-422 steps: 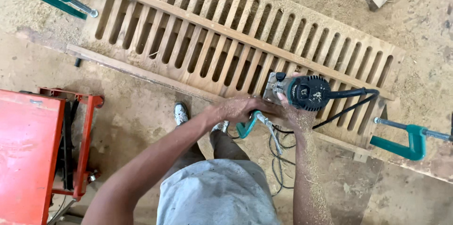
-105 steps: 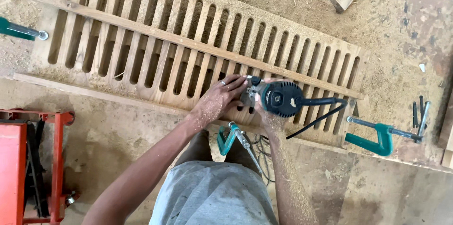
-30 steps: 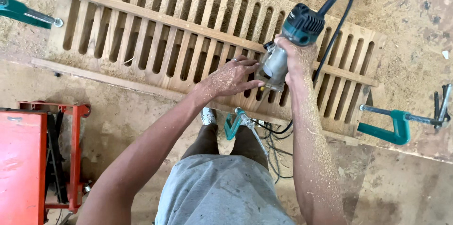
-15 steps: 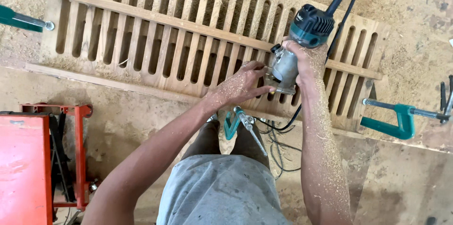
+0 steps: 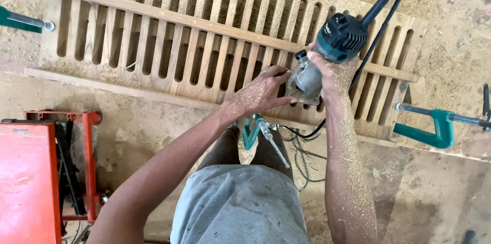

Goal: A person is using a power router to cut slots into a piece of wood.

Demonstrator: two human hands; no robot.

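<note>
Teal-capped compact router with a grey metal body (image 5: 327, 54) sat base-down on the long slotted wooden panel (image 5: 169, 39), near its right end, over the lower slot ends. Right hand (image 5: 330, 72) was wrapped around the router body, fingers closed on it, likely to steer and hold it down. Left hand (image 5: 261, 93) lay flat on the slats just beside the base, fingertips touching or nearly touching the base plate, fingers spread and gripping nothing; probably steadying the tool or the panel. Hands were close together, both dusted with sawdust.

Panel lay across a sawdust-covered workbench (image 5: 450, 29). Thin wooden strip (image 5: 215, 25) ran lengthwise across the slats, apparently as a brace or guide. Teal bar clamp (image 5: 434, 129) gripped the panel's right end to the bench; another teal clamp (image 5: 23, 20) came in at the left edge, and a third, smaller teal clamp (image 5: 258, 129) hung under the near edge by the person's legs. All three looked placed to stop the panel shifting.

Black power cord (image 5: 381, 14) looped up and away from the router cap, clear of the base.

Hidden: cutter bit, under the base. Contact between left fingertips and base hard to confirm. Left clamp's jaw cut off by the frame. Red metal stand (image 5: 30, 177) at lower left only partly in view.
</note>
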